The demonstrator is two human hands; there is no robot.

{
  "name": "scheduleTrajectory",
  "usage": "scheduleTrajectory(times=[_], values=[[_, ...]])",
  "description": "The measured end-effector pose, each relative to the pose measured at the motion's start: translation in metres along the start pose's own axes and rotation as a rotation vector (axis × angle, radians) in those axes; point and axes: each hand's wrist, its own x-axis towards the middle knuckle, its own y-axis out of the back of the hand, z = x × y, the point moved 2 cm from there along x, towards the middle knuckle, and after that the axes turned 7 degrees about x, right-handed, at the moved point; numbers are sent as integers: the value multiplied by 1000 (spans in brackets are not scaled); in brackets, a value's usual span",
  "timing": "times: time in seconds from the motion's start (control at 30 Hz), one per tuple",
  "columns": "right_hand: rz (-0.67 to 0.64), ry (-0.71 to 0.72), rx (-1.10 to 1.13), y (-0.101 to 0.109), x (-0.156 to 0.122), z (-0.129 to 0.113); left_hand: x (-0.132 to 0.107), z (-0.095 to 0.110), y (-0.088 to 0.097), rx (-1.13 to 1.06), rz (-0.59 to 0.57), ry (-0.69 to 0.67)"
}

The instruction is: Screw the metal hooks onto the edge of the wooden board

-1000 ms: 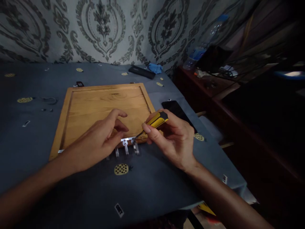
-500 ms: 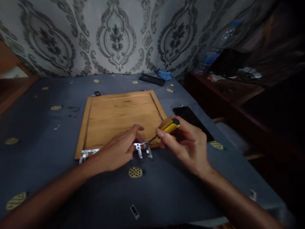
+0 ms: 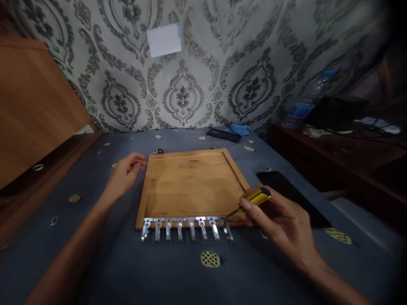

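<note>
One view only, head-worn, aimed forward and down across the blue cloth (image 3: 95,262). Close range: left hand (image 3: 125,173) and right hand (image 3: 280,220) enter from the near edge, wooden board (image 3: 190,186) centre frame. Patterned wall (image 3: 222,76) fills the far top; dark cabinet (image 3: 333,161) far right.

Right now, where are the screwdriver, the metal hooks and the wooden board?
screwdriver (image 3: 259,196): head view, on its yellow handle.
metal hooks (image 3: 191,228): head view, on a hook near the middle of the row.
wooden board (image 3: 190,186): head view, on the bare middle of its panel.
</note>
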Motion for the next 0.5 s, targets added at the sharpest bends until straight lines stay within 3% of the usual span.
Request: scheduleTrajectory(times=[0.1,0.2,0.5], values=[[9,3,37,0,0,0,11,-36,24,86,101,111],[5,21,76,-1,1,-1,14,-62,33,184,129,178],[-5,-39,98,1,1,2,17,-83,10,431,65,82]])
